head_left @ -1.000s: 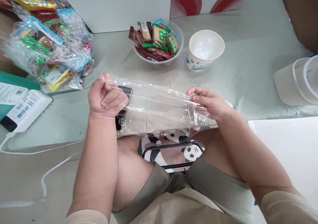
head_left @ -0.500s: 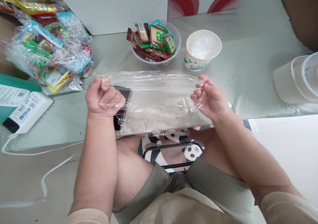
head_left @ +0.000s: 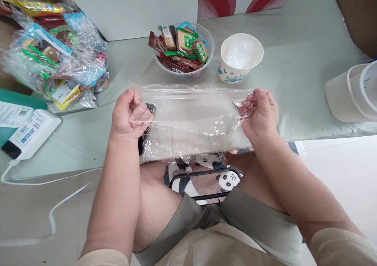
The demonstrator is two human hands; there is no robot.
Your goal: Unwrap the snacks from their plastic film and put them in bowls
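Between my two hands a sheet of clear plastic wrap (head_left: 191, 116) is stretched over the front edge of the table, its lower part hanging loose and crumpled. My left hand (head_left: 129, 114) is closed on its left end. At the other end my right hand (head_left: 259, 112) pinches it with bent fingers. A dark phone (head_left: 142, 140) lies partly hidden under the film beside my left hand. Beyond the film stand a clear plastic bowl (head_left: 210, 57) full of wrapped snacks (head_left: 185, 42) and a paper cup (head_left: 232, 75) lined with clear film.
On the left lie a heap of bagged snacks (head_left: 53, 57), a green container (head_left: 20, 101) and a white device (head_left: 32, 134) with a white cable (head_left: 53, 179). White boxes (head_left: 141, 6) stand at the back, and white tubs (head_left: 344, 93) on the right. A panda-print seat (head_left: 203, 183) is below.
Both hands have shifted right, the right one more, so the wrap is pulled wider and tauter along its upper edge. My right hand has turned with its back more upward.
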